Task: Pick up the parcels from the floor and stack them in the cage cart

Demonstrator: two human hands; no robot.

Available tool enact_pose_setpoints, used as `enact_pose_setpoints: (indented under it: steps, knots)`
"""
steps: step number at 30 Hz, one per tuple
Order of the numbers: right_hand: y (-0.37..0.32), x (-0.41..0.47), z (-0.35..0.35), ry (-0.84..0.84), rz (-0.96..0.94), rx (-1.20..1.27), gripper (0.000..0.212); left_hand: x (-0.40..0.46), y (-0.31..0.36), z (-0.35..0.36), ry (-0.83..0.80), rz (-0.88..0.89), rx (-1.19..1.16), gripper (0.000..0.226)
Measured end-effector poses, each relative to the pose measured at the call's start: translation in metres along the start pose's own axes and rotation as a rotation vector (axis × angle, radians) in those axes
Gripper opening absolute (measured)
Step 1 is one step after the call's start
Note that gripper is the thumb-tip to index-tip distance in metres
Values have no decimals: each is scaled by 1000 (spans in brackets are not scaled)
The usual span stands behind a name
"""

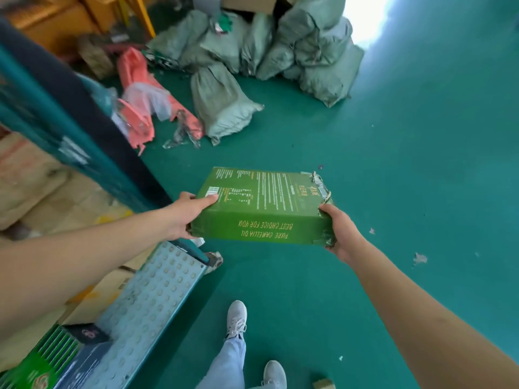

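Both hands hold a flat green camellia oil box [264, 206] in the air above the green floor [393, 164].

The left hand [188, 213] grips the box's left end, thumb lying on the printed top face and fingers under it; the right hand [341, 233] clasps the right end, fingers curled round the corner where a rope handle [320, 186] sits. The box lies nearly level, broad face up, its long axis running left to right between the hands, and the side lettering facing the person reads upside down. It hangs just beside the corner of the cage cart [84, 122], whose blue-green frame stands at the left, with what seem to be brown parcels [31, 178] inside, though blur hides detail. Grey-green sacks [252, 51] are piled on the floor well beyond the box, pink wrapping [137, 85] beside them.
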State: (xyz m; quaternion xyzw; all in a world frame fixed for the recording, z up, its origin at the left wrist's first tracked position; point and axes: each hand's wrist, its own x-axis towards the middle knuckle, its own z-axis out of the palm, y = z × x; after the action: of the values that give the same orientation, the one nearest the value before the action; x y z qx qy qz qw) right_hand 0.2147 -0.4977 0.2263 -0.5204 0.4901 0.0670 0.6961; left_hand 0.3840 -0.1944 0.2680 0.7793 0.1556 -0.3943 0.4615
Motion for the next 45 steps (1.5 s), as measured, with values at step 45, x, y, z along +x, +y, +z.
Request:
enact_pose_setpoints:
  steps: [45]
  knots:
    - [250,-384,576,-957,-172,-590,66,-413,-529,-498,667,17,-814,47]
